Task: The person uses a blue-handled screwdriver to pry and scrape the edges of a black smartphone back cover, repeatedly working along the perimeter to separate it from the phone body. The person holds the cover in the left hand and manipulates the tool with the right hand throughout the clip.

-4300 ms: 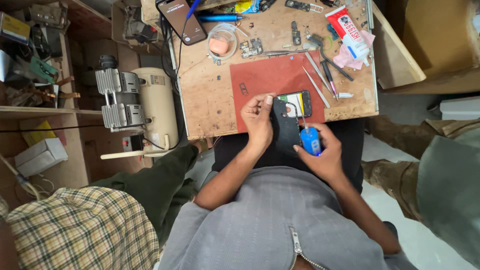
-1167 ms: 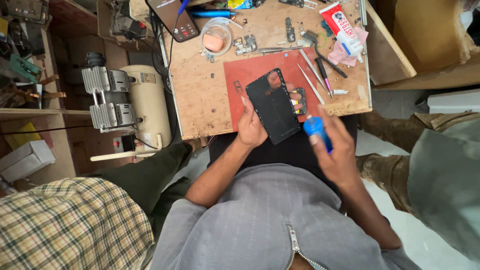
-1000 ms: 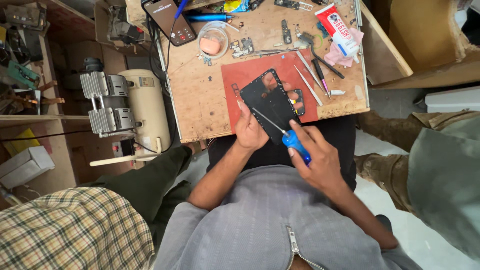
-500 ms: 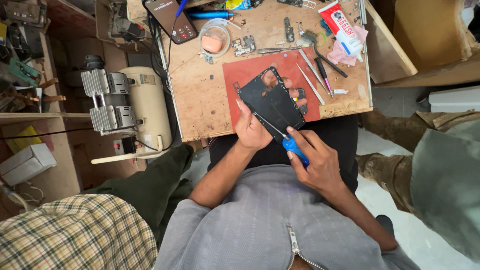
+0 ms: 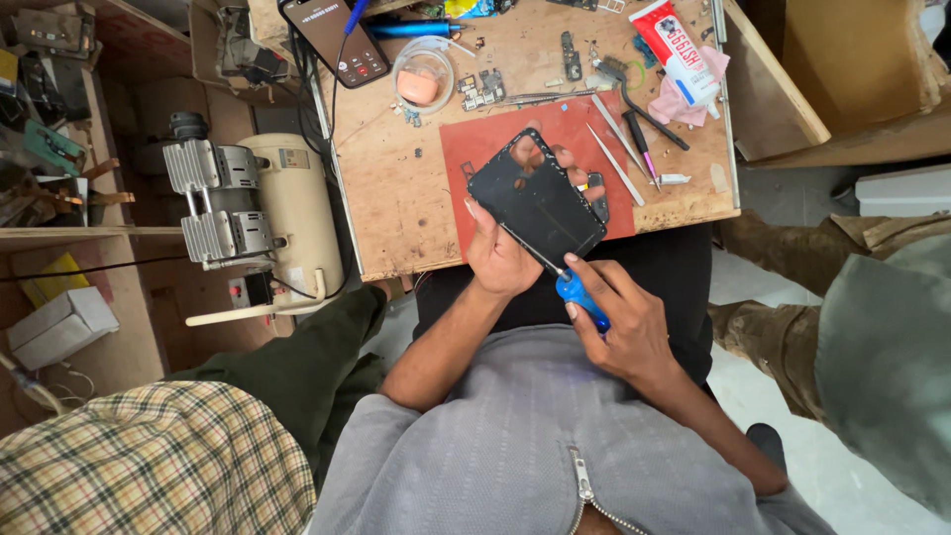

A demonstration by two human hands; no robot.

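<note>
My left hand (image 5: 503,256) grips a black phone back panel (image 5: 535,198), tilted, over the near edge of a red work mat (image 5: 475,159). The fingertips of that hand show past the panel's far edge. My right hand (image 5: 624,317) holds a blue-handled screwdriver (image 5: 580,295) whose thin shaft lies against the panel's lower left edge. Both hands sit just in front of the wooden bench (image 5: 396,198).
On the bench lie tweezers (image 5: 616,163), a glue tube (image 5: 682,50), a lit phone (image 5: 337,40), a clear round dish (image 5: 424,77) and small circuit parts. A compressor (image 5: 267,213) stands at the left. People in plaid (image 5: 149,466) and green (image 5: 882,347) clothes sit on both sides.
The panel was lifted off the mat and turned in my left hand. My right hand brought the blue screwdriver down from the right so its tip meets the panel's edge.
</note>
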